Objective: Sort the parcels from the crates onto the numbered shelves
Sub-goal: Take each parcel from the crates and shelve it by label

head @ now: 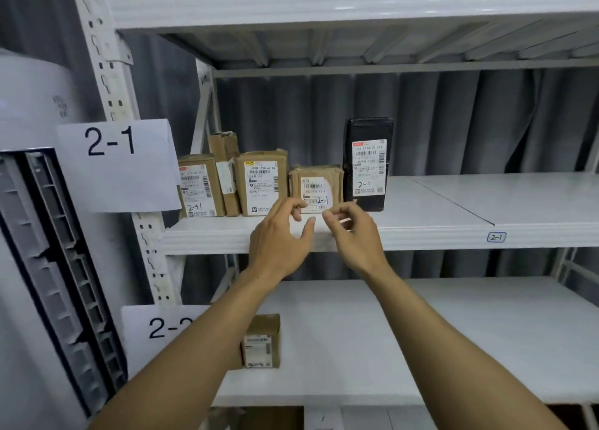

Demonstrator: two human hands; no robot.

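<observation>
Both my hands are raised in front of the shelf marked 2-1 (421, 202). My left hand (280, 235) and my right hand (355, 232) hover just before a small brown parcel (319, 178) with "2-1" written on its label. Their fingers are loosely curled and hold nothing. The parcel stands upright on the shelf, apart from both hands. Left of it stand three brown parcels (261, 181), and a tall black parcel (369, 164) stands to its right. On the lower shelf marked 2-2 (405, 332) sits one small brown parcel (262, 342), partly behind my left forearm.
A paper sign reading 2-1 (118, 165) hangs on the left upright; a second sign, 2-2 (158, 329), hangs lower down. A white appliance with a grey vent (48, 267) stands left of the rack. The right part of both shelves is bare white board.
</observation>
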